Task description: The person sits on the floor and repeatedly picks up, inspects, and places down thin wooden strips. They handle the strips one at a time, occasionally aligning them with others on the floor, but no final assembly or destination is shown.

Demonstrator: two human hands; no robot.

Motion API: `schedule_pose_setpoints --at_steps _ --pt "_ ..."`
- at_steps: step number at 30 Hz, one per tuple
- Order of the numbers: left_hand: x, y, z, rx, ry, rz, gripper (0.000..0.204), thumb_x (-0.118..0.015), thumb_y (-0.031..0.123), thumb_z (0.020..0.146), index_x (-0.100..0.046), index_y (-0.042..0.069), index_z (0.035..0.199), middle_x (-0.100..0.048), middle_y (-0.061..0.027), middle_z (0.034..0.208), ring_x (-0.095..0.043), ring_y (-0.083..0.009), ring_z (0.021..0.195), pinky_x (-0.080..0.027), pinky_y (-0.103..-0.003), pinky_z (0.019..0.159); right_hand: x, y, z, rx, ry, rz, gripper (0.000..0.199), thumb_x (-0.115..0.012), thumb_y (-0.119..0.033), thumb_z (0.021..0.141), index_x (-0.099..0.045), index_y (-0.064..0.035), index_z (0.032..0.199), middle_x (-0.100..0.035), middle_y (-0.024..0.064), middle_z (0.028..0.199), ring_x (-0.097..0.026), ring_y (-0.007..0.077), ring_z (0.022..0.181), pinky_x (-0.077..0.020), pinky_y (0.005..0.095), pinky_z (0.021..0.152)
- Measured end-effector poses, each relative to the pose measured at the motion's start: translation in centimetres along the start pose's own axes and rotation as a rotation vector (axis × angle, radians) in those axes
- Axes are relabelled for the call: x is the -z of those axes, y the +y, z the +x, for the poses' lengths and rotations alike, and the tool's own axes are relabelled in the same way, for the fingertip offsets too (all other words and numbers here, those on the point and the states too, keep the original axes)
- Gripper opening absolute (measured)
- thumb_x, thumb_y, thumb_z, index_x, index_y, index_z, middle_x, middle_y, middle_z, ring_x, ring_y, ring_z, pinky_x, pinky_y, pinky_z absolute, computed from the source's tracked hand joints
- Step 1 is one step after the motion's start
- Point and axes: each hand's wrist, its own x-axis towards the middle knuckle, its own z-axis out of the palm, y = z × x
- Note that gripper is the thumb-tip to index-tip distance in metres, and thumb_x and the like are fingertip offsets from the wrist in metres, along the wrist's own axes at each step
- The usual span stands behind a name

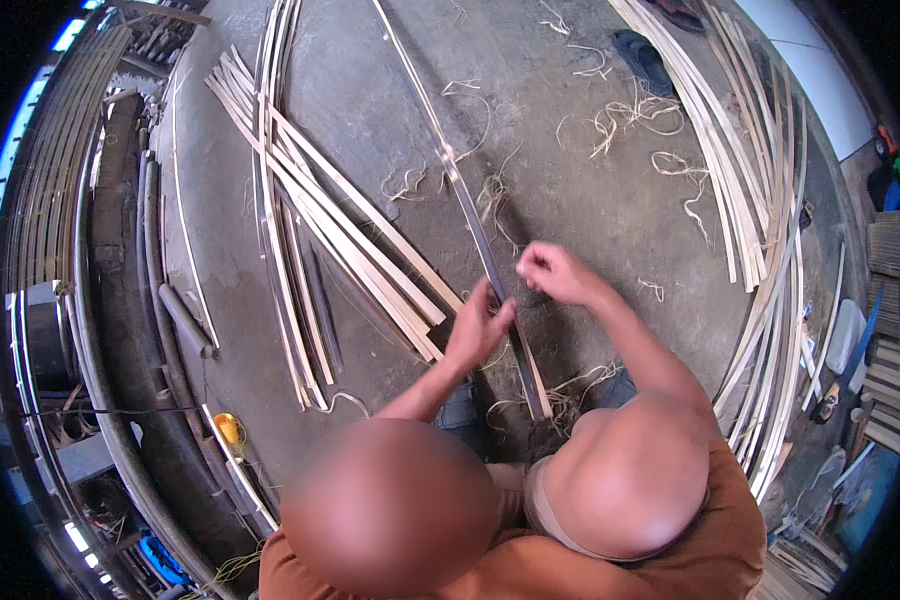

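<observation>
A long, narrow bamboo strip, dark on one face and pale along its edge, runs from the far floor to between my knees. My left hand is closed around it near its close end, thumb across the strip. Just to the right of the strip, my right hand is held above the floor with its fingers curled together; what they pinch, if anything, is too small to make out. Thin curled shavings lie beside the strip and around its near end.
Pale split strips lie crossed in a bundle on the left; another pile lies on the right. Shavings and a dark sandal are on the concrete floor. Poles and a yellow container stand farther left.
</observation>
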Motion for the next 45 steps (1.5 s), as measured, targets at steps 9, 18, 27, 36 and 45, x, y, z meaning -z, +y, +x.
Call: schedule_pose_setpoints --at_steps 9,18,27,36,45 --pt "-2.0 -2.0 -6.4 0.062 -0.16 0.191 0.067 -0.068 0.024 0.094 -0.028 -0.004 0.141 -0.063 -0.0163 0.079 -0.066 -0.0253 0.072 -0.053 -0.039 0.066 -1.4 -3.9 13.8 0.156 0.282 -0.278 0.029 -0.071 -0.025 0.09 -0.062 -0.0025 0.106 -0.072 0.0125 0.094 -0.069 0.0193 0.084 -0.0542 0.0341 0.074" --pt "0.3 -2.9 -4.0 -0.05 0.094 0.028 0.086 -0.074 0.029 0.091 -0.02 -0.003 0.149 -0.063 -0.0243 0.116 -0.066 -0.0284 0.101 -0.053 -0.04 0.088 -6.1 -2.6 11.5 -0.078 0.051 0.232 0.014 -0.067 -0.011 0.093 -0.059 -0.0004 0.098 -0.065 0.005 0.076 -0.061 0.0111 0.062 -0.0515 0.0274 0.055" --pt "-0.2 -5.3 -3.4 0.096 0.174 -0.085 0.063 -0.059 0.016 0.1 -0.029 0.01 0.155 -0.067 -0.0109 0.104 -0.067 -0.0227 0.093 -0.056 -0.036 0.077 -8.3 0.6 5.4 -0.115 0.147 0.368 0.008 -0.058 -0.01 0.099 -0.057 -0.0022 0.097 -0.063 0.003 0.081 -0.061 0.0087 0.068 -0.0545 0.0267 0.061" --pt "-0.6 -6.4 -4.8 0.1 0.177 -0.277 0.055 -0.054 0.013 0.102 -0.034 0.01 0.153 -0.059 -0.0025 0.086 -0.059 -0.0102 0.068 -0.054 -0.028 0.062 -8.9 2.4 1.4 0.294 0.116 -0.09 0.015 -0.06 -0.015 0.096 -0.063 -0.0005 0.097 -0.06 0.0134 0.091 -0.059 0.0268 0.088 -0.0484 0.038 0.083" --pt "-2.4 -3.9 -4.5 0.085 0.164 -0.467 0.054 -0.052 0.014 0.103 -0.032 0.01 0.153 -0.052 0.0005 0.082 -0.055 -0.0099 0.063 -0.049 -0.027 0.056 -6.7 -0.3 2.7 -0.087 0.063 0.966 0.021 -0.059 -0.02 0.098 -0.065 -0.0009 0.1 -0.062 0.0005 0.089 -0.058 0.0112 0.08 -0.047 0.0318 0.081"
